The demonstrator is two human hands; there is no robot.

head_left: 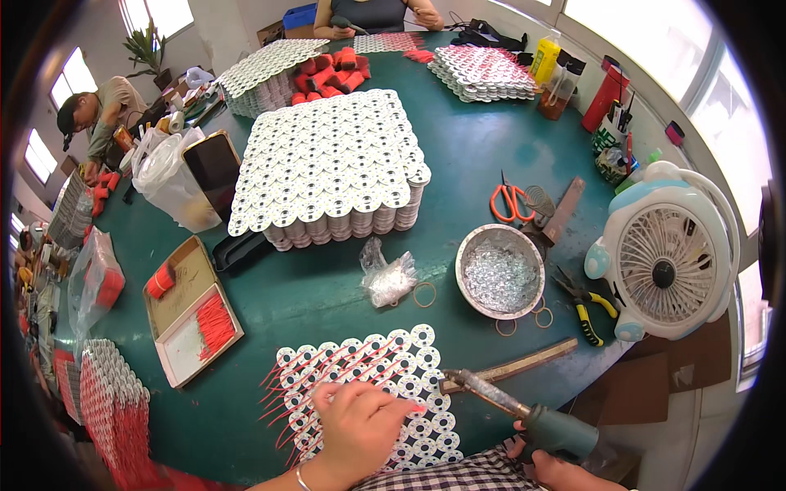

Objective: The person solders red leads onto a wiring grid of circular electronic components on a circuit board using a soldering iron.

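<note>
Over a panel of joined round white circuit boards [422, 358], my left hand [358, 425] is closed, thumb and fingertips together. A bit of red shows at the fingertips, too small to make out. Thin red wires [344, 358] lie in slanting rows across the panel's left and upper part, their ends sticking out past its left edge. My right hand [544, 466] grips a soldering iron [561, 430] by its dark green handle. The iron's tip points left, just right of the panel, near a narrow wooden strip [516, 366]. Part of the panel is hidden under my left hand and forearm.
Beyond lies a tall stack of board panels [323, 164]. Right of it are a metal bowl [499, 272], orange-handled scissors [512, 202], pliers [588, 307] and a fan [667, 254]. A tray of red wires [192, 315] lies left. Two people [106, 114] work nearby.
</note>
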